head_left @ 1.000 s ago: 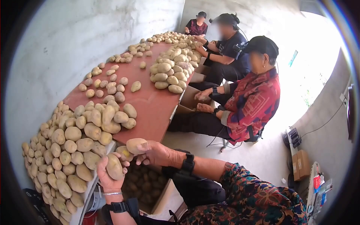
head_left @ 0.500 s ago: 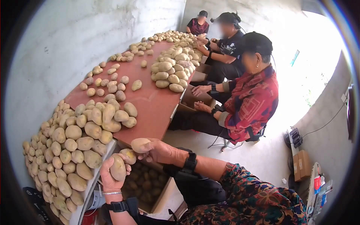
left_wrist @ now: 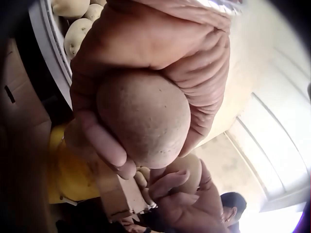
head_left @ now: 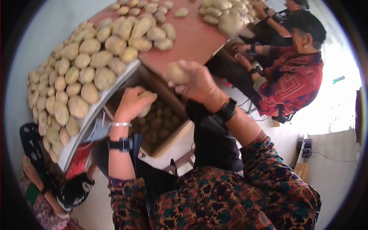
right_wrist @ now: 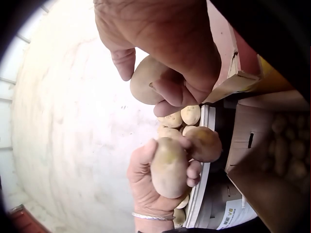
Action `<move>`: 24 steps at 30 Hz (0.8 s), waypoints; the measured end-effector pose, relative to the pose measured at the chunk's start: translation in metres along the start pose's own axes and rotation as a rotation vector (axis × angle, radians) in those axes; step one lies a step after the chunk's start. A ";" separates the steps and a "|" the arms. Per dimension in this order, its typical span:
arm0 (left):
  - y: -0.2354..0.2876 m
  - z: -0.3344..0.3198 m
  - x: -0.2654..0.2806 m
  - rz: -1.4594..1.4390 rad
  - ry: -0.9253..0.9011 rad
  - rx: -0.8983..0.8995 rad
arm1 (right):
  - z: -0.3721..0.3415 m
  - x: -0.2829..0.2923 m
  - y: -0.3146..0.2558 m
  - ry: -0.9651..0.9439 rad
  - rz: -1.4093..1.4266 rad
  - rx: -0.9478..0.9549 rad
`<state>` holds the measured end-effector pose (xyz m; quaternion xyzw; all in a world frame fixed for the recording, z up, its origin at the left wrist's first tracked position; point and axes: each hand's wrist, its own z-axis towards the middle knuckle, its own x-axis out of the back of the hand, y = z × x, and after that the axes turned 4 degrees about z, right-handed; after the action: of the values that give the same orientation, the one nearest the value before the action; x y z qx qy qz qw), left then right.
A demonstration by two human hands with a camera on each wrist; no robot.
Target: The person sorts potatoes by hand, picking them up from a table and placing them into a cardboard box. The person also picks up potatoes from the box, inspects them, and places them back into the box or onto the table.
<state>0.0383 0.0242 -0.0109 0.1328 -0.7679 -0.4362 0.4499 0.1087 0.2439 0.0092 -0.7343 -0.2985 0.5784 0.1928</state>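
My left hand (head_left: 132, 103) is over the cardboard box, its back turned up in the head view. It grips a large oval potato (left_wrist: 146, 116), the fingers and thumb round its sides. In the right wrist view a second, yellowish potato (right_wrist: 205, 144) sits at the fingers of that hand. My right hand (head_left: 201, 84) is raised beside the table's near edge and holds another potato (head_left: 177, 73) between thumb and fingers. Below the hands, the open box (head_left: 174, 140) contains many potatoes in shadow.
A big potato heap (head_left: 82, 69) covers the table's near left side, up to its pale edge. Another pile (head_left: 226, 15) lies farther along the red tabletop (head_left: 184, 40). A person in a red patterned shirt (head_left: 293, 80) sits to the right; another person's arm (head_left: 34, 176) shows at lower left.
The head view has tilted down and shifted. My left hand has turned over, from palm up with the potatoes showing to back up above the box. My right hand keeps its potato.
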 end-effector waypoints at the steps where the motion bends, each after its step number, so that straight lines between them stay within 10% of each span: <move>1: -0.007 0.002 -0.002 0.164 0.035 0.052 | -0.001 -0.002 0.000 -0.009 0.008 0.006; 24: -0.026 -0.022 -0.011 0.412 -0.430 0.282 | -0.007 0.005 -0.004 -0.139 -0.042 0.016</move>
<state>0.0571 0.0029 -0.0330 -0.0597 -0.9088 -0.2436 0.3334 0.1157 0.2505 0.0094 -0.6844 -0.3221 0.6260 0.1897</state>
